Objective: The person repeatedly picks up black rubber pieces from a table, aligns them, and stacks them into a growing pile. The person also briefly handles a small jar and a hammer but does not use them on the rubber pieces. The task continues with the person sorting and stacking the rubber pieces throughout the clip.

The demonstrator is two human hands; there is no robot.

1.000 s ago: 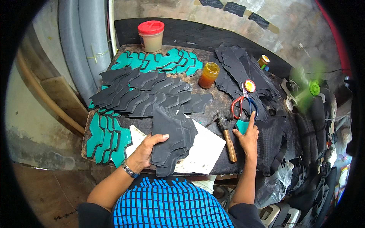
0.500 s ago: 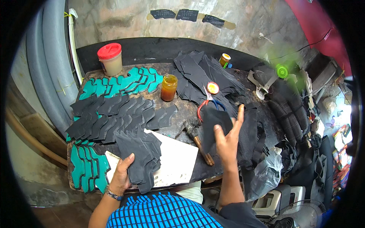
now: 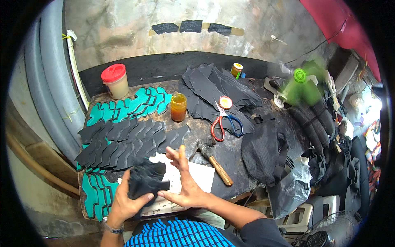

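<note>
**Both hands close on the stack of black pieces**

At the left edge of the counter (image 3: 230,154) lie rows of teal cut pieces (image 3: 96,196), and above them overlapping rows of black cut pieces (image 3: 123,142). Just right of the lower teal row, the left hand (image 3: 123,201) now cups a stack of black pieces (image 3: 145,181) from below and from the left, fingers curled up around its edge; half a second ago it pressed flatter on the same stack. The grip there is clenched on the stack, which sits over a white sheet (image 3: 197,177) at the near edge of the counter.

The bigger change is the right hand (image 3: 187,189): a moment ago it was raised over the black pile to the right, fingers spread; now it has come in beside the left. Its palm faces down, its fingers stretch forward along the stack's right side, touching it, not closed. This looks like squaring or steadying the stack.

Further right rest a hammer (image 3: 214,162), red-handled scissors (image 3: 222,121) and an amber jar (image 3: 178,107), all untouched.
</note>
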